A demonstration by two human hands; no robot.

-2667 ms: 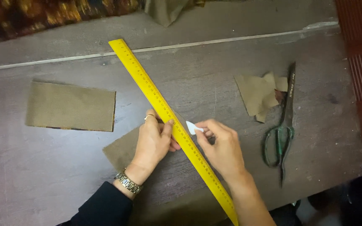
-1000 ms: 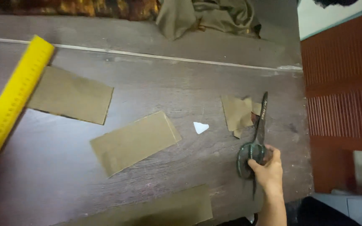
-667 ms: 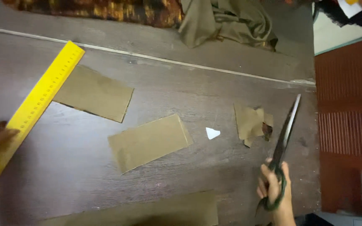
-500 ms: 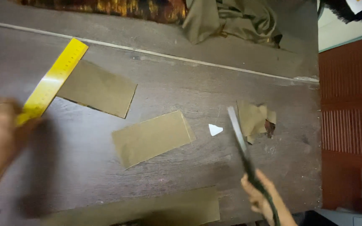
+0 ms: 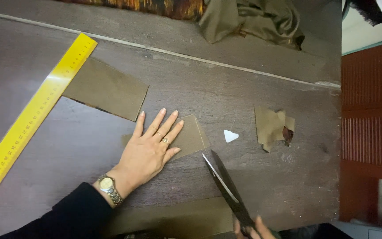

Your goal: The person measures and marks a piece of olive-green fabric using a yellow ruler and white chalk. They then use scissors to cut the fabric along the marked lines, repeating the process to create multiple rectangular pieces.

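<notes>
The olive fabric piece (image 5: pixel 186 138) is pinned flat on the counter (image 5: pixel 89 150) under the left hand (image 5: pixel 149 152), fingers spread wide. Open scissors (image 5: pixel 224 186) are gripped by the right hand (image 5: pixel 255 226). Thin and limp, the cloth is best held near the cut.

Olive fabric piece (image 5: pixel 191 137) (yellow ruler (image 5: pixel 32 119))

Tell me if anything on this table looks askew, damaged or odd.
Little stands out. The long yellow ruler lies diagonally, overlapping a corner of the far olive fabric rectangle. Crumpled olive fabric offcuts and a small white chalk piece lie loose on the dark wooden table.
</notes>
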